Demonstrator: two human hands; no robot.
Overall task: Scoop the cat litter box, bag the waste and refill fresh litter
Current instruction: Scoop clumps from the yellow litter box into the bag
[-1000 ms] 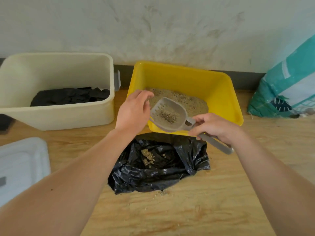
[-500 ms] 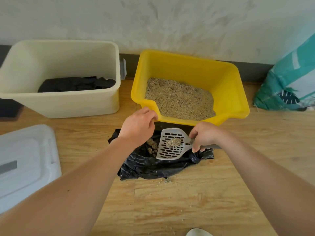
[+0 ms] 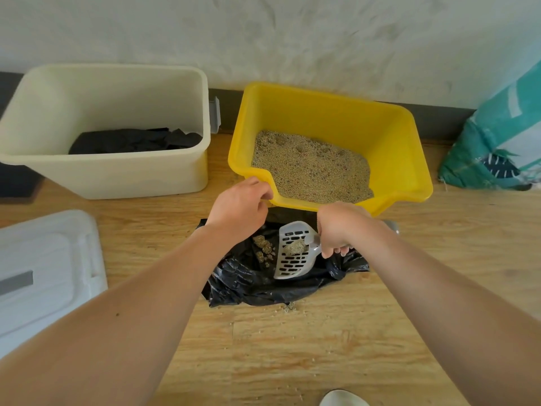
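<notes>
A yellow litter box (image 3: pixel 392 133) half filled with tan litter stands against the wall. In front of it a black waste bag (image 3: pixel 248 284) lies open on the wooden floor with several clumps (image 3: pixel 263 249) inside. My right hand (image 3: pixel 341 227) grips the handle of a grey slotted scoop (image 3: pixel 292 260), which is tipped down over the bag with one clump stuck near its neck. At the bag's upper left edge, beside the litter box's front rim, my left hand (image 3: pixel 238 210) has its fingers curled; whether it pinches the bag is hidden.
A cream bin (image 3: pixel 117 177) with black bags inside stands at the left. A white lid (image 3: pixel 44 276) lies at the near left. A teal and white litter sack (image 3: pixel 497 148) leans on the wall at right. Spilled grains (image 3: pixel 289 307) dot the floor below the bag.
The scoop came out of the litter box, down over the black bag, and tilted further downward. My left hand dropped from the box rim to the bag's edge.
</notes>
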